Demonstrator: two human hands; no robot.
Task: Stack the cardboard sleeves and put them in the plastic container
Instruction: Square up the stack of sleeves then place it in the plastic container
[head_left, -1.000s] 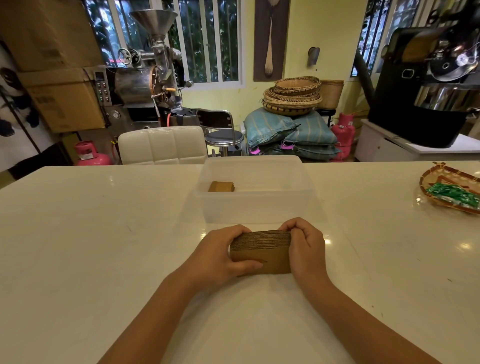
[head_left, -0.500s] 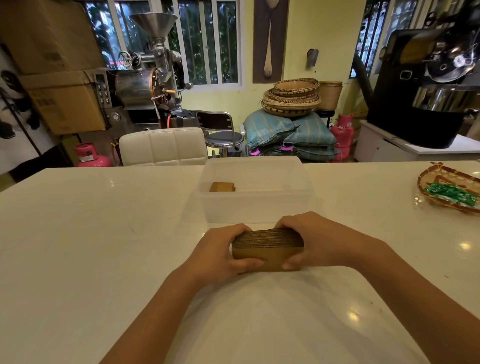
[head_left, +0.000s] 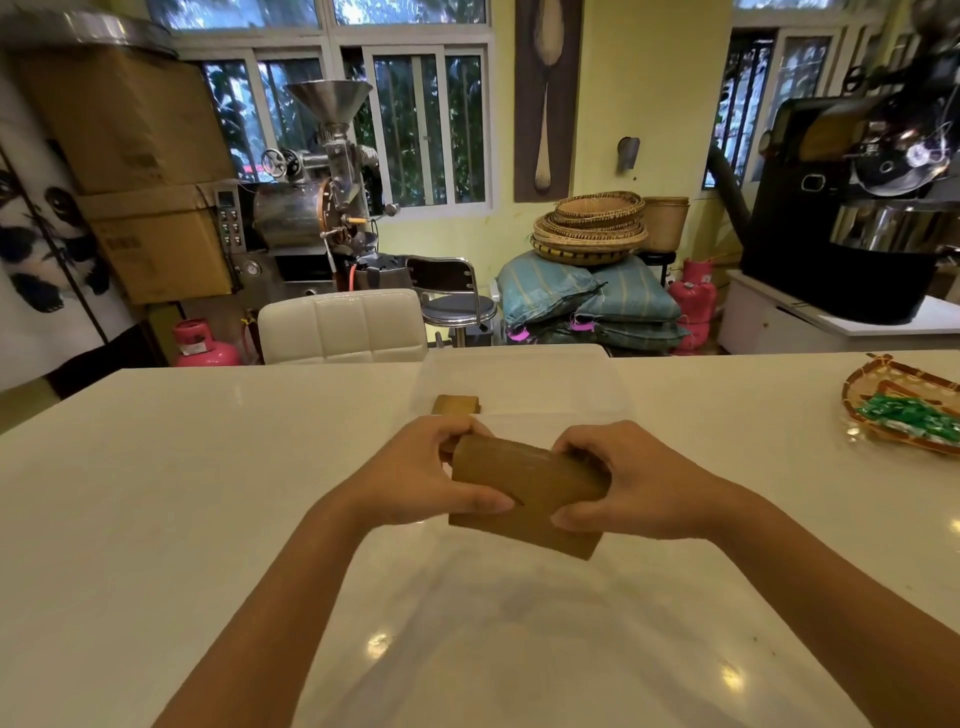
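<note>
A brown stack of flat cardboard sleeves (head_left: 527, 493) is held tilted above the white table, in front of the clear plastic container (head_left: 571, 379). My left hand (head_left: 421, 478) grips its left end, thumb across the front face. My right hand (head_left: 628, 478) grips its right end the same way. Inside the container, at its left side, lies another small brown stack of sleeves (head_left: 457, 404), partly hidden behind my left fingers.
A woven tray with green packets (head_left: 904, 410) sits at the table's right edge. A white padded chair (head_left: 340, 325) stands behind the far edge of the table (head_left: 156, 493). Machines, boxes, sacks and baskets fill the room beyond.
The stack rested on the table between both hands before. Now both hands have lifted it off the surface and tilted it, its broad face turned toward me.
</note>
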